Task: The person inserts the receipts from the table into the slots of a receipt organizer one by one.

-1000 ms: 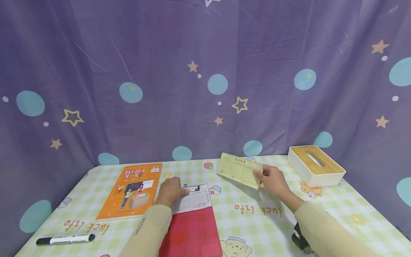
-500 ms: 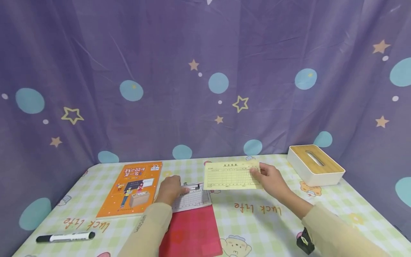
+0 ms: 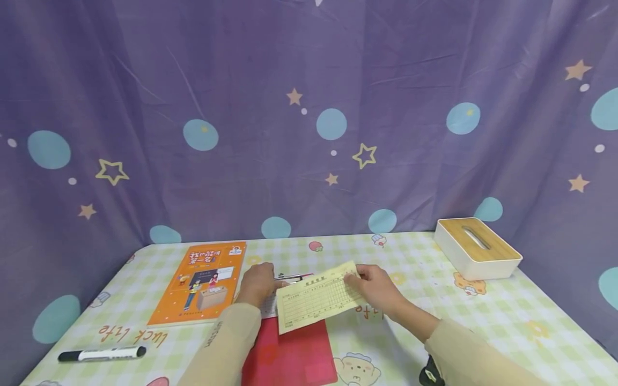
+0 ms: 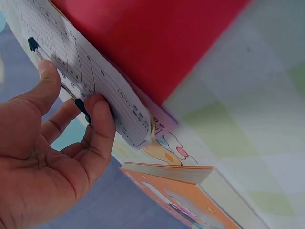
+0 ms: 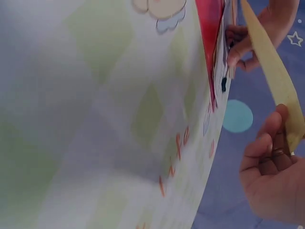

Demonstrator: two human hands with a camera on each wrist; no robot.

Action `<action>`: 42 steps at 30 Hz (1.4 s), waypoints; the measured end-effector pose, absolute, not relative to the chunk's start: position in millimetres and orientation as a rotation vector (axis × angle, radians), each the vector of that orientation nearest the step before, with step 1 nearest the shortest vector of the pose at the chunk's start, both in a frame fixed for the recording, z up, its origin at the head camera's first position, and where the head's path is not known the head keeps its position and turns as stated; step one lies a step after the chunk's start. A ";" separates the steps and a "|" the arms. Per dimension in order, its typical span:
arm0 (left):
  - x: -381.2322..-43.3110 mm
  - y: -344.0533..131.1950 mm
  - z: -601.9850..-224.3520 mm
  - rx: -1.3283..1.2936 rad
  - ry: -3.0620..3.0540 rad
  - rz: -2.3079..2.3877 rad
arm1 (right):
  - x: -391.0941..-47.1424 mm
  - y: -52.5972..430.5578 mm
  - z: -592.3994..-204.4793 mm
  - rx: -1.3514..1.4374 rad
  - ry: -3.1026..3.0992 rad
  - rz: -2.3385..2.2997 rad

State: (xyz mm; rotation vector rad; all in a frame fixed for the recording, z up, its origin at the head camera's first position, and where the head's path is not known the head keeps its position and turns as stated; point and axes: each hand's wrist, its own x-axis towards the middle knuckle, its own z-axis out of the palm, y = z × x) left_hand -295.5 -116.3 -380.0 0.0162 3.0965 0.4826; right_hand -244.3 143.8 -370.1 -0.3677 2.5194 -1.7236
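Note:
My left hand (image 3: 256, 283) is at the top of a red clipboard (image 3: 294, 354). Thumb and fingers pinch its wire clip (image 4: 71, 90), which has black ends. Printed white sheets (image 4: 102, 78) lie on the board under the clip, a pinkish sheet showing below them. A yellow printed slip (image 3: 316, 303) is pinched by one short edge between thumb and fingers of my right hand (image 3: 379, 289). The slip hovers tilted over the clipboard and hides much of the white sheets in the head view. In the right wrist view the slip (image 5: 271, 57) appears nearly edge-on.
Left of the clipboard lies an orange book (image 3: 198, 284), with a black-and-white marker (image 3: 102, 354) nearer the front. A white tissue box (image 3: 478, 247) with a wooden lid stands at the back right. A small black object (image 3: 428, 372) is partly covered by the right sleeve.
My right hand has carried the yellow slip left and toward me, from beside the clipboard to over it, turning it on the way. The left hand has stayed at the clip.

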 end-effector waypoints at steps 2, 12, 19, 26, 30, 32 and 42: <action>-291.5 -115.1 -374.4 0.014 3.083 0.495 | -244.9 135.6 -374.0 -0.327 2.541 -1.698; -289.8 -116.8 -370.9 0.068 3.090 0.482 | -252.2 91.9 -392.6 -0.228 2.669 -1.549; -290.3 -119.7 -372.3 0.132 3.115 0.473 | -255.4 69.9 -395.6 -0.059 2.672 -1.482; -297.4 -120.8 -379.8 0.122 3.122 0.486 | -258.7 54.7 -397.3 0.012 2.712 -1.426; -298.2 -120.1 -380.0 0.102 3.116 0.496 | -259.0 48.5 -398.2 0.002 2.755 -1.367; -295.2 -118.8 -376.8 0.097 3.118 0.493 | -259.6 45.8 -398.9 -0.012 2.767 -1.345; -289.4 -114.8 -369.3 0.052 3.064 0.528 | -262.2 38.0 -395.2 0.018 2.808 -1.168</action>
